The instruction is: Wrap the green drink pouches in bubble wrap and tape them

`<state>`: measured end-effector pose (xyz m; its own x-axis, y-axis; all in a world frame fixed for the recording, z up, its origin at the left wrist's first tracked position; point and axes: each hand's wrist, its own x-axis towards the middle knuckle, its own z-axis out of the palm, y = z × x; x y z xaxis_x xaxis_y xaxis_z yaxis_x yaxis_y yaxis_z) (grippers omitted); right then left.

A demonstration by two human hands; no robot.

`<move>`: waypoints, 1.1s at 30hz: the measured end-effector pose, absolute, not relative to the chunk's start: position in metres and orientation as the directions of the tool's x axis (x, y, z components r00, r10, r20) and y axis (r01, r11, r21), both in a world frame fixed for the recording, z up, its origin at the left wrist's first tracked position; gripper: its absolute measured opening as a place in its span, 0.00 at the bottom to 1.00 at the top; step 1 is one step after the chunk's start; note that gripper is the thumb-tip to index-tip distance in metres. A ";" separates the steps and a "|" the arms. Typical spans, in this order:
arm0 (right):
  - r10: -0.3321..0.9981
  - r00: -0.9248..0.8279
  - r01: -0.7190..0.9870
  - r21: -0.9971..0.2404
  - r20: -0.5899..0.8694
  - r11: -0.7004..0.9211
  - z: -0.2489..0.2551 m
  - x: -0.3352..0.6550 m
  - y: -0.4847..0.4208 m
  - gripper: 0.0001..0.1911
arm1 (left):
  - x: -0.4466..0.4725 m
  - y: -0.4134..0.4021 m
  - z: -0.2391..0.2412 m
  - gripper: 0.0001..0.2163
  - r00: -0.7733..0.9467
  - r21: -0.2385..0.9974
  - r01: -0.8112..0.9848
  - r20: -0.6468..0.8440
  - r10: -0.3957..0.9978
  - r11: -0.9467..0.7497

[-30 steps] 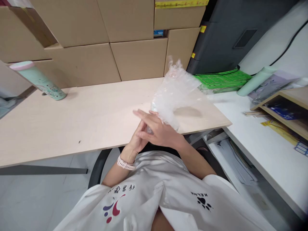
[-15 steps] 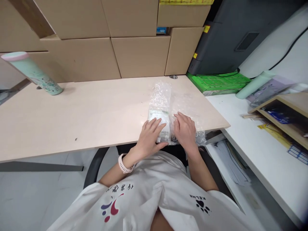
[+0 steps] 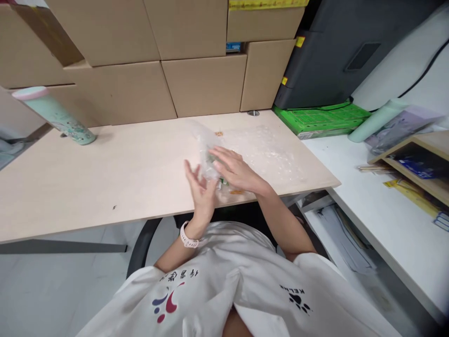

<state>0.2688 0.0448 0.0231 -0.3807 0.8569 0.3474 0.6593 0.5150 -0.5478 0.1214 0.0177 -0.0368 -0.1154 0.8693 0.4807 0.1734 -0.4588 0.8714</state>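
A small packet in clear bubble wrap (image 3: 207,140) is tilted up between my hands near the desk's front edge, blurred by motion. Green print shows through it. My right hand (image 3: 238,172) lies over the near part of the wrap, its fingers and thumb about the packet. On the other side, my left hand (image 3: 201,192) has its fingers spread, with the thumb side against the wrap. A flat sheet of clear bubble wrap (image 3: 277,157) stretches to the right over the wooden desk (image 3: 140,173). Orange marks show on the plastic.
A mint tumbler (image 3: 66,119) stands at the left. Stacked cardboard boxes (image 3: 203,86) line the back. On the right are a dark grey machine (image 3: 336,61), a green package (image 3: 319,121), a wooden shelf organizer (image 3: 417,159) and a white side desk (image 3: 379,210).
My hands have lifted and tilted the wrapped packet, moving it left. My right hand has crossed from the loose sheet onto the packet; my left hand has come off its top to its left side.
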 end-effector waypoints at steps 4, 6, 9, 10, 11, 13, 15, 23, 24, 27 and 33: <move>0.834 -0.385 0.590 -0.590 0.394 0.551 0.013 0.241 0.033 0.27 | 0.076 0.005 -0.022 0.36 -0.289 0.758 0.390 0.640 0.712 -0.523; 0.860 -0.280 0.623 -0.601 0.426 0.501 -0.001 0.244 0.027 0.27 | 0.065 -0.002 -0.013 0.29 -0.237 0.704 0.448 0.688 0.686 -0.551; 0.917 -0.239 0.766 -0.518 0.321 0.381 -0.022 0.262 0.019 0.27 | 0.067 -0.005 -0.005 0.20 0.027 0.582 0.521 0.719 0.694 -0.624; 0.926 -0.260 0.803 -0.472 0.273 0.364 -0.028 0.269 0.017 0.28 | 0.070 -0.003 -0.004 0.18 0.133 0.517 0.565 0.712 0.689 -0.643; 0.930 -0.272 0.828 -0.433 0.246 0.357 -0.032 0.277 0.015 0.28 | 0.073 -0.001 -0.005 0.16 0.214 0.446 0.619 0.697 0.685 -0.647; 0.930 -0.296 0.851 -0.382 0.219 0.361 -0.037 0.291 0.011 0.27 | 0.073 0.007 -0.008 0.15 0.269 0.342 0.727 0.656 0.705 -0.595; 0.928 -0.300 0.856 -0.366 0.220 0.364 -0.037 0.302 0.007 0.25 | 0.064 0.014 -0.012 0.18 0.160 0.349 0.810 0.643 0.749 -0.472; 0.938 -0.221 0.886 -0.346 0.267 0.308 -0.033 0.301 0.005 0.23 | 0.035 0.008 -0.004 0.20 -0.119 0.482 0.808 0.696 0.708 -0.338; 0.939 -0.218 0.885 -0.351 0.265 0.304 -0.034 0.298 0.005 0.23 | 0.041 0.009 -0.003 0.18 -0.026 0.489 0.804 0.596 0.802 -0.337; 0.944 -0.228 0.882 -0.360 0.238 0.303 -0.035 0.293 0.005 0.24 | 0.062 0.019 -0.005 0.20 0.117 0.490 0.838 0.270 0.956 -0.241; 0.936 -0.252 0.898 -0.300 0.246 0.321 -0.042 0.295 0.005 0.23 | 0.079 0.035 -0.014 0.28 0.129 0.560 0.775 0.313 0.941 -0.292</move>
<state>0.2947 0.0055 -0.0421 -0.2525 0.9357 0.2464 0.8981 0.3214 -0.3003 0.0786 0.0347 -0.0135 0.1285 0.9411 0.3127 0.7754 -0.2920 0.5599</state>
